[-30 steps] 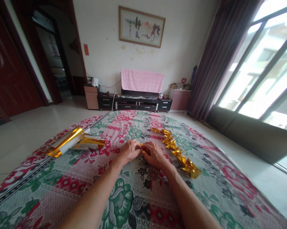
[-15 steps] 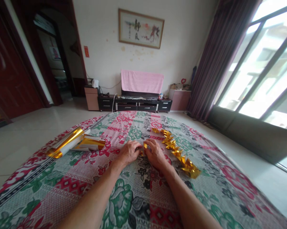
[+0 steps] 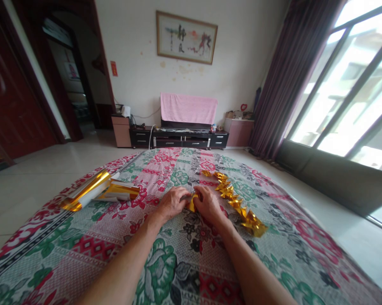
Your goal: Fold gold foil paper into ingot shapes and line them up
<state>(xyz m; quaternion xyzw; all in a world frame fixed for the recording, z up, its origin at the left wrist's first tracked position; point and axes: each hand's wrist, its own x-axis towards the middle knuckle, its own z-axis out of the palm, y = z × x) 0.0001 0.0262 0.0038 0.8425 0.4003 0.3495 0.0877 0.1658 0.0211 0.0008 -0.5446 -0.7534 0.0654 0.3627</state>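
Between my two hands is a small piece of gold foil paper [image 3: 193, 203], partly hidden by the fingers. My left hand [image 3: 174, 202] pinches its left side, fingers closed. My right hand [image 3: 207, 204] grips the upper right part, its fingers curled over the foil. Just right of my right hand, a row of folded gold foil pieces [image 3: 238, 207] runs slantwise over the patterned tablecloth [image 3: 160, 271]. To the left lie curled sheets of gold foil paper [image 3: 92, 188], their pale undersides partly showing.
The cloth-covered round table fills the foreground. Beyond it stand a low black TV cabinet [image 3: 168, 142] and a television under a pink towel [image 3: 189, 108]. Purple curtains [image 3: 292, 80] and a large window [image 3: 346, 97] are on the right, a dark red door [image 3: 15, 97] on the left.
The foil between my hands has turned, and more of its gold face shows below the fingers. Both hands stay in nearly the same place. The other foil pieces have not moved.
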